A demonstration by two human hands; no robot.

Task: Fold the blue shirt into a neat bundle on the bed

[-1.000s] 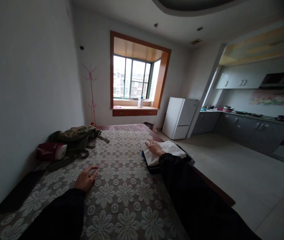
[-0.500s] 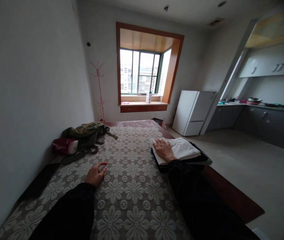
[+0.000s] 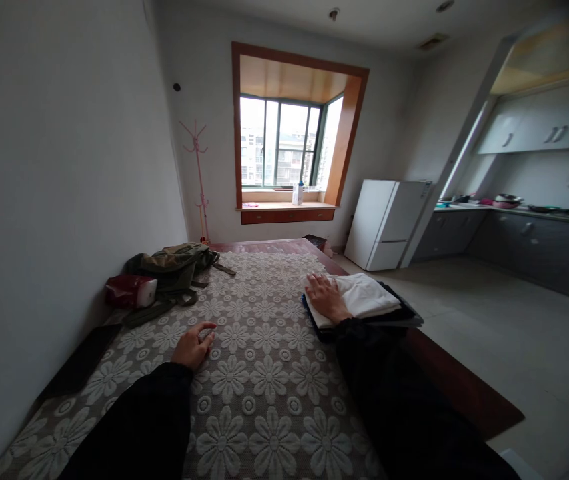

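R hand point(image 3: 328, 298): flat, fingers spread, palm down on folded white cloth point(image 3: 364, 297); no grip.
L hand point(image 3: 193, 347): loosely curled, holds nothing, resting on floral bed cover point(image 3: 259, 373).
Cloth loc: top of dark garment stack point(image 3: 404, 315), bed's R edge.
Handling: likely soft, light, slides easily; lift from underneath w/ both palms.

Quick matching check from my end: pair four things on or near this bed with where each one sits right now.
Things:
1. right hand
2. left hand
3. backpack
4. fridge

Places:
A. on the floor past the bed
B. flat on the folded clothes
C. by the wall, behind a red and white pouch
D. on the flowered bedspread

Pairs: 1-B, 2-D, 3-C, 4-A
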